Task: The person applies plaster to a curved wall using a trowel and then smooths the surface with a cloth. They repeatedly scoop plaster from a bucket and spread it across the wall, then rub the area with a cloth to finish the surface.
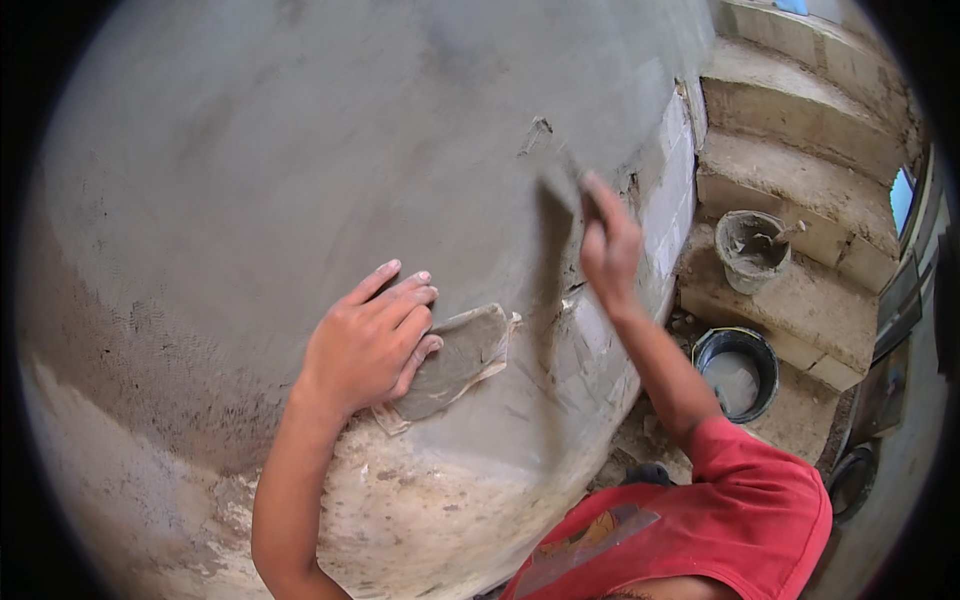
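Observation:
My left hand [368,338] grips a flat board [460,358] loaded with wet grey mortar and holds it against the plastered wall [300,160]. My right hand [608,240] is closed around the handle of a trowel [556,185], whose blade lies flat against the wall's fresh grey plaster near its right edge. A small ridge of mortar [537,135] sticks out just above the trowel. My red sleeve [740,510] fills the lower right.
Bare blocks [668,190] show at the wall's right end. Rough concrete steps [790,170] rise at the right, with a mortar-caked bucket [752,250] on one step and a black bucket [738,372] on the ground below. The wall's base [400,500] is rough and patchy.

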A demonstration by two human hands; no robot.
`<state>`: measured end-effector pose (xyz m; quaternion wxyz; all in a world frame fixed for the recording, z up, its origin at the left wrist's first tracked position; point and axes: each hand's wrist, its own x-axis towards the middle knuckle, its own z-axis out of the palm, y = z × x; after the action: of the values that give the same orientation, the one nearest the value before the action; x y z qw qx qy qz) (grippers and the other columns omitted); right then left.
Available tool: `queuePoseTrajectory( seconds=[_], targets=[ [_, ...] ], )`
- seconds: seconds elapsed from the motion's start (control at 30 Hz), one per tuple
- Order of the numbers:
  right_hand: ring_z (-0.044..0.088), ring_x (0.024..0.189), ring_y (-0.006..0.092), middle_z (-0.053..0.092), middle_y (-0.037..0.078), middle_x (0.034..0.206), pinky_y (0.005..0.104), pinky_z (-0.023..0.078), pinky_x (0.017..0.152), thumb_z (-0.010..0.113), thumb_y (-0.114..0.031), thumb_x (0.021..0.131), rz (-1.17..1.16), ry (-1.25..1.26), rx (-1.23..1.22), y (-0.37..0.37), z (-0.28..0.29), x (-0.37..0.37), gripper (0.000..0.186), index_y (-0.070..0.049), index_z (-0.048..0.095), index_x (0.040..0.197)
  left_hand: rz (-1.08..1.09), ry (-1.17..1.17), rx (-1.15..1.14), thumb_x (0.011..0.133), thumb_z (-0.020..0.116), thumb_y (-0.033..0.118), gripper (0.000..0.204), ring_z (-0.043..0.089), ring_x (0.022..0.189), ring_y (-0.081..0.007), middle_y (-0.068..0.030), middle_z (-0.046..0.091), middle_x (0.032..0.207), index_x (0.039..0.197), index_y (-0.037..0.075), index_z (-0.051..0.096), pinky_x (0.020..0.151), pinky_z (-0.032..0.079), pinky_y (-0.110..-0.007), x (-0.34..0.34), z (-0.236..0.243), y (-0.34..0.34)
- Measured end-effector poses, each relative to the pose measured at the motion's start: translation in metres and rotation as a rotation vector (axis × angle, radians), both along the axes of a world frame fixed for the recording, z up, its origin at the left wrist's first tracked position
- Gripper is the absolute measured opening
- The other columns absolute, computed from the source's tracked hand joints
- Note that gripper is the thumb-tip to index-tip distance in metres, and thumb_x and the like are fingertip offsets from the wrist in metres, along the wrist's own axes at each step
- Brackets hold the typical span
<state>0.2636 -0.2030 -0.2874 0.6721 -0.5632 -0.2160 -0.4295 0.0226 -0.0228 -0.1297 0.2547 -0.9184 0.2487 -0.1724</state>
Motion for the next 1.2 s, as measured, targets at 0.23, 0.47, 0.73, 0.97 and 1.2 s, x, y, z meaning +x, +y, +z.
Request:
queuePoseTrajectory(
  seconds=[0.23,0.47,0.73,0.97,1.2],
  targets=[
    [0.073,0.107,0.0423,0.076,0.026,0.117,0.0513,0.058,0.096,0.058,0.005,0.080,-0.083,-0.082,-0.169,0.029,0.031,-0.017,0.054,0.001,0.072,0.132,0.011,0.004,0.039,0.096,0.074,0.027,0.022,0.067,0.133,-0.0232,-0.0071,0.076,0.126,0.102,0.006,0.069,0.125,0.044,-0.046,0.001,0.000,0.001],
    [0.073,0.111,0.0393,0.077,0.021,0.122,0.0463,0.058,0.102,0.063,0.012,0.081,-0.174,-0.245,-0.068,0.026,0.008,0.007,0.058,-0.001,0.071,0.137,0.004,0.008,0.035,0.096,0.074,0.025,0.022,0.067,0.133,-0.0247,-0.0084,0.076,0.126,0.104,0.005,0.069,0.125,0.043,-0.048,0.001,-0.001,-0.001],
    [0.072,0.123,0.0376,0.075,0.022,0.130,0.0485,0.056,0.109,0.061,0.013,0.074,0.155,-0.522,-0.238,0.028,-0.013,-0.034,0.066,-0.001,0.071,0.138,-0.009,0.002,0.047,0.098,0.073,0.026,0.021,0.066,0.133,-0.0234,-0.0074,0.076,0.126,0.103,0.006,0.069,0.126,0.042,-0.047,0.002,0.000,-0.001],
    [0.074,0.098,0.0407,0.078,0.023,0.110,0.0476,0.059,0.088,0.056,-0.003,0.090,0.018,0.251,0.079,0.018,0.039,0.037,0.046,-0.003,0.074,0.132,0.016,0.022,-0.008,0.094,0.075,0.020,0.020,0.068,0.132,-0.0278,-0.0098,0.076,0.125,0.103,0.004,0.069,0.125,0.044,-0.050,0.000,-0.002,-0.002],
    [0.077,0.097,0.0356,0.079,0.022,0.112,0.0398,0.062,0.086,0.070,0.007,0.086,0.332,-0.257,-0.137,0.035,0.006,-0.052,0.046,-0.004,0.075,0.130,0.012,0.030,-0.012,0.096,0.073,0.021,0.019,0.068,0.131,-0.0279,-0.0104,0.075,0.127,0.103,0.004,0.068,0.125,0.043,-0.049,0.002,0.002,-0.004]
  ],
)
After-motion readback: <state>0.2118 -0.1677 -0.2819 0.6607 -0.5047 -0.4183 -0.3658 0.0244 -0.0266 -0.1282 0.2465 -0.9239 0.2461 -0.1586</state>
